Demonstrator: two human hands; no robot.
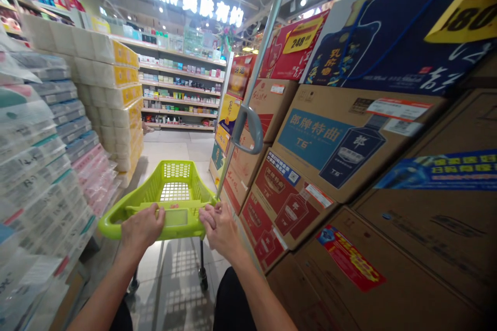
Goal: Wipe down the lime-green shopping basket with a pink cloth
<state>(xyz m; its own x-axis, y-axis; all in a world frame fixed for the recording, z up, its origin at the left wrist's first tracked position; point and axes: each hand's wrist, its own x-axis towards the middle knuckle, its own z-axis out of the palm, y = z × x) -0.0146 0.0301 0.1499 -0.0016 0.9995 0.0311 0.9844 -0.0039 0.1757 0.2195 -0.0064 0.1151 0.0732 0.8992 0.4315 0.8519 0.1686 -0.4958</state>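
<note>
A lime-green shopping cart [112, 226] stands in front of me, with holes in its basket walls. I see no goods in the visible part of the basket. My left hand [143, 226] is closed around the cart's handle, left of the panel in the middle. On the right end of the handle my right hand [220, 227] is closed too, its fingers curled over the green rim. A thin metal pole [269, 36] rises at a tilt from beside my right hand, and a grey plastic loop [254, 132] is fixed partway up it.
Stacked liquor cartons [298, 207] line the right side closely. To the left are packs of tissue paper [116, 98] and plastic-wrapped bundles [42, 165]. A tiled aisle [174, 147] runs ahead to shelves [180, 85] of small boxes and bottles under a lit sign.
</note>
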